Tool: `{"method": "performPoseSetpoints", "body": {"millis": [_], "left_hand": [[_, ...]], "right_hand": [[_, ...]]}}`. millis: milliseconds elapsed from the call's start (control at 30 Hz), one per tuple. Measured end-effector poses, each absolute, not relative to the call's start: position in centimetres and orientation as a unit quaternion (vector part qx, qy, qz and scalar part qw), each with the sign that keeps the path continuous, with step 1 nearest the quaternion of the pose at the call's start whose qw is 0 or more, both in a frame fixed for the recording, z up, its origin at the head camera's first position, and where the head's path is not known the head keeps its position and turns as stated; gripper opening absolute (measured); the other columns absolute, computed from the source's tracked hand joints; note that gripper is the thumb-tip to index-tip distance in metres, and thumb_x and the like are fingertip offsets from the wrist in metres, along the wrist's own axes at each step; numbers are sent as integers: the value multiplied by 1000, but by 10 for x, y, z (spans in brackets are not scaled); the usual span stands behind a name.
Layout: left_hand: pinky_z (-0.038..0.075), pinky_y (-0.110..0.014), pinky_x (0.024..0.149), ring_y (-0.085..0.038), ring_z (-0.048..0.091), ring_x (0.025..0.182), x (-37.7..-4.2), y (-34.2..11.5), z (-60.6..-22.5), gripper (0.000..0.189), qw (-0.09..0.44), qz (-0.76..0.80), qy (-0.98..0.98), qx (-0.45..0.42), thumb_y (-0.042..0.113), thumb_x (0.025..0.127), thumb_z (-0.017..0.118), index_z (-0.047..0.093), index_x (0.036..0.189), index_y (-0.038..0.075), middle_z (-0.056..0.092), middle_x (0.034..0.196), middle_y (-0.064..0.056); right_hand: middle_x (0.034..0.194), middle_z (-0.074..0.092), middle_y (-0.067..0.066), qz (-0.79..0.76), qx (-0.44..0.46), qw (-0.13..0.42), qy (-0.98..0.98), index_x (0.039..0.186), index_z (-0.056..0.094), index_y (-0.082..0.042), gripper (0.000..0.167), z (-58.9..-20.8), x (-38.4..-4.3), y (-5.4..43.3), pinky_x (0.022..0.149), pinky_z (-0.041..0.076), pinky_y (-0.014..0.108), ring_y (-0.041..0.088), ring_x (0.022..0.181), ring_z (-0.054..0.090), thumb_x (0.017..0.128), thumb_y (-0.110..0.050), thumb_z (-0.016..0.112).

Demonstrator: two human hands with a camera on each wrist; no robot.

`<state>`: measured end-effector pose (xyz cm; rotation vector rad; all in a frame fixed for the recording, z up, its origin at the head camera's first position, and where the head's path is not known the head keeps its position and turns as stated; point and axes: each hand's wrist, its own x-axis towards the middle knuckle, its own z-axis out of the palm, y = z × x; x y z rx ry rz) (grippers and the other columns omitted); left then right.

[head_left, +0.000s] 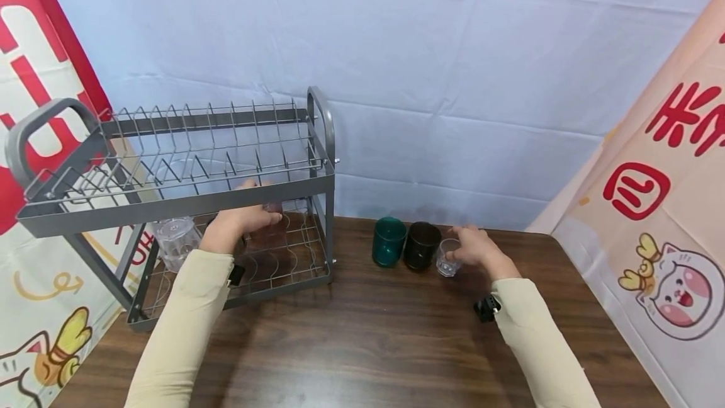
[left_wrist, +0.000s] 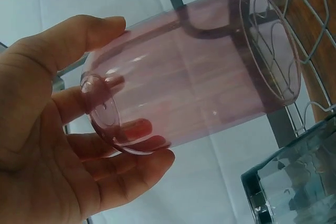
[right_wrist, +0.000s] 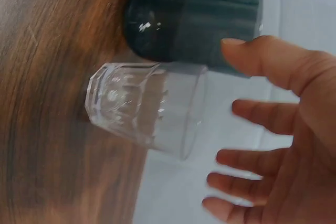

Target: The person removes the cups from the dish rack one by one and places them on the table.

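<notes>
In the left wrist view, my left hand (left_wrist: 68, 108) grips a see-through pink cup (left_wrist: 194, 72) by its base, thumb on one side and fingers on the other. Its mouth faces the wire lower shelf (head_left: 286, 272) of a grey two-tier dish rack (head_left: 272, 191). My right hand (head_left: 476, 249) is spread beside a small clear glass (right_wrist: 147, 108), which stands upright on the table. A gap shows between fingers and glass in the right wrist view. Left of that glass stand a dark cup (head_left: 421, 245) and a teal cup (head_left: 389, 242), both upright.
Upside down on the lower shelf, toward its left end, is a clear faceted cup (head_left: 177, 241). The rack's wire upper tier (head_left: 226, 143) passes above my left hand. A pale cloth (head_left: 408, 80) hangs behind the wooden table (head_left: 362, 345).
</notes>
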<state>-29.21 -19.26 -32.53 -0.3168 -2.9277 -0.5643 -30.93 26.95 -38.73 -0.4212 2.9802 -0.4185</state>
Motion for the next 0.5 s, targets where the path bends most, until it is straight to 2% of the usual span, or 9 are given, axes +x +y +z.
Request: {"method": "performPoseSetpoints", "body": {"millis": [33, 133, 267, 333, 400, 500], "left_hand": [[42, -53, 75, -37, 50, 90, -290, -192, -325, 59, 64, -194, -974, -98, 30, 82, 69, 49, 127, -2, 42, 113, -26], [44, -52, 73, -36, 53, 86, -283, -192, -326, 55, 49, -194, -976, -86, 33, 83, 67, 53, 121, -4, 44, 114, -26], [45, -46, 64, -27, 55, 68, -277, -190, -325, 41, 27, -175, -981, -85, 36, 84, 64, 61, 103, 0, 58, 93, -16], [44, -46, 64, -26, 56, 68, -275, -189, -326, 40, 30, -174, -980, -92, 35, 84, 65, 60, 105, 0, 61, 88, -13], [45, -48, 67, -29, 58, 74, -273, -189, -327, 45, 40, -178, -978, -98, 33, 83, 66, 57, 113, 0, 62, 92, -15], [44, -52, 76, -37, 57, 93, -270, -189, -330, 55, 68, -184, -974, -115, 29, 81, 69, 51, 125, 2, 59, 110, -20]], "right_hand": [[120, 47, 31, -134, -127, 57, 981, 129, 50, 3, 60, -387, -307, 269, 83, 36, 59, 54, 111, 37, 78, -22, 71], [123, 43, 33, -120, -101, 65, 985, 130, 49, 2, 60, -384, -301, 266, 75, 40, 58, 55, 110, 36, 80, -24, 70], [119, 42, 33, -113, -91, 57, 988, 130, 49, 2, 61, -380, -292, 263, 70, 42, 56, 53, 105, 40, 80, -25, 70], [114, 44, 31, -113, -92, 53, 988, 129, 50, 3, 62, -379, -288, 262, 69, 42, 54, 50, 101, 43, 78, -26, 71], [109, 46, 28, -112, -94, 53, 988, 128, 50, 3, 64, -378, -285, 261, 68, 43, 52, 47, 97, 45, 77, -28, 72], [103, 49, 25, -110, -99, 53, 988, 128, 49, 5, 67, -378, -281, 260, 68, 44, 51, 44, 92, 49, 76, -29, 72]]}}
